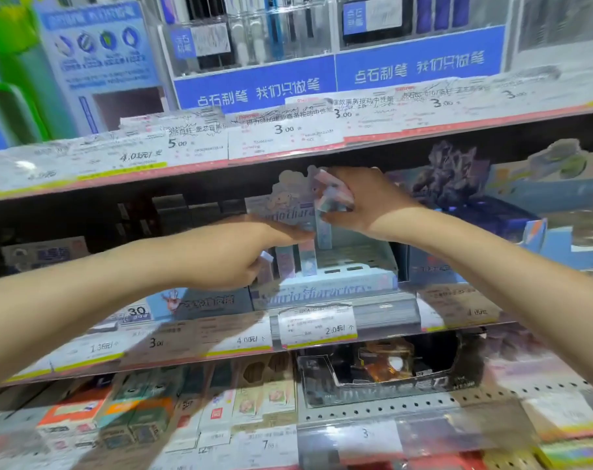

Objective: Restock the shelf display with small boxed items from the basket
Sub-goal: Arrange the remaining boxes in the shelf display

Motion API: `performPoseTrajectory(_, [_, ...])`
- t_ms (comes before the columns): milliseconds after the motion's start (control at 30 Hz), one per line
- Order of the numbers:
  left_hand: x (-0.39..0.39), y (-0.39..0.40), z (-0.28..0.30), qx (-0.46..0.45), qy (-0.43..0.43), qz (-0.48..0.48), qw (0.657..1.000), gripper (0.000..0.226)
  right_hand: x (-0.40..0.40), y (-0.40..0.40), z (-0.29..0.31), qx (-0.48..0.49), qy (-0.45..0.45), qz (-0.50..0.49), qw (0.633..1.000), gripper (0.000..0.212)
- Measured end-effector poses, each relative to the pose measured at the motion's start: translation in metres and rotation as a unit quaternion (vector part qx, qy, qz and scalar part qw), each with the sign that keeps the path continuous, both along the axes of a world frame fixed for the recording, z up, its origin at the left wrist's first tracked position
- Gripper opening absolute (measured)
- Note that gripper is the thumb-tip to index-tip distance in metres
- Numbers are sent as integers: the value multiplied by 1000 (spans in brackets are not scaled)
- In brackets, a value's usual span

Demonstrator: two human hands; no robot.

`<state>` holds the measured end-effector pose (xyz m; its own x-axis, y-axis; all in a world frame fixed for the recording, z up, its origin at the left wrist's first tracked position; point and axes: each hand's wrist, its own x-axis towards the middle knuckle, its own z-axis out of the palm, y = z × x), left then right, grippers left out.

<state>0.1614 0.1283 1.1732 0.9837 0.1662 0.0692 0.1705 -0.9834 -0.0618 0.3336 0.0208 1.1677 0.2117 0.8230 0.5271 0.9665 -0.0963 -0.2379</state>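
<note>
A pale blue cardboard display box (363, 278) with a cartoon header card stands on the middle shelf. A few small pastel boxes (307, 257) stand upright in its left slots; the right slots are bare. My right hand (366, 201) is up near the header, shut on a bunch of small pastel boxes (330, 195). My left hand (230, 256) is at the display's left side, fingers closed around one small box (266, 257) beside the standing ones. The basket is not in view.
The upper shelf edge (288, 140) with price tags hangs just above my right hand. Dark and blue display boxes (485, 212) stand to the right, another box (200, 301) to the left. The lower shelf (390, 374) holds a black tray and more packs.
</note>
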Motion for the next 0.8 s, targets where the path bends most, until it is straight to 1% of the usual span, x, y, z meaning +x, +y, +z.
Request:
performPoseTrajectory(67, [1,1,1,2,-8,0,1000,77,5,5,-3,1,6,7,1000,29])
performPoseTrajectory(133, [2,2,2,13,-9,5,1000,76,8,6,-6,14,19,18,1000,37])
performPoseTrajectory(200, [3,4,2,19,-6,6,1000,76,11,7,-8,23,21,20,999,35])
performPoseTrajectory(333, [4,0,4,-3,-11,2,1000,73,13,9,-8,18,9,13,1000,25])
performPoseTrajectory(433, [4,-3,3,-19,-12,1,1000,72,13,8,-6,9,14,13,1000,40])
performPoseTrajectory(467, [4,-3,4,-22,-12,-3,1000,73,13,8,-5,9,12,15,1000,40])
performPoseTrajectory(500, [4,-4,4,-24,-11,-6,1000,73,13,8,-4,10,9,17,1000,33])
performPoseTrajectory(533, [5,-3,4,-23,-11,-9,1000,74,15,8,-3,4,4,14,1000,19])
performPoseTrajectory(567, [5,-2,4,-22,-11,-8,1000,74,14,7,-2,-2,-5,13,1000,12])
performPoseTrajectory(633, [5,-1,5,-16,-14,-7,1000,74,13,7,-1,-20,-24,11,999,36])
performPoseTrajectory(700, [4,-1,5,-9,-9,-8,1000,74,11,7,-2,-37,-27,6,999,48])
performPoseTrajectory(767, [4,1,6,-5,-6,-8,1000,73,9,6,-5,-44,-19,3,999,47])
performPoseTrajectory(800, [4,2,6,-5,-6,-6,1000,73,10,6,-5,-49,-20,1,999,40])
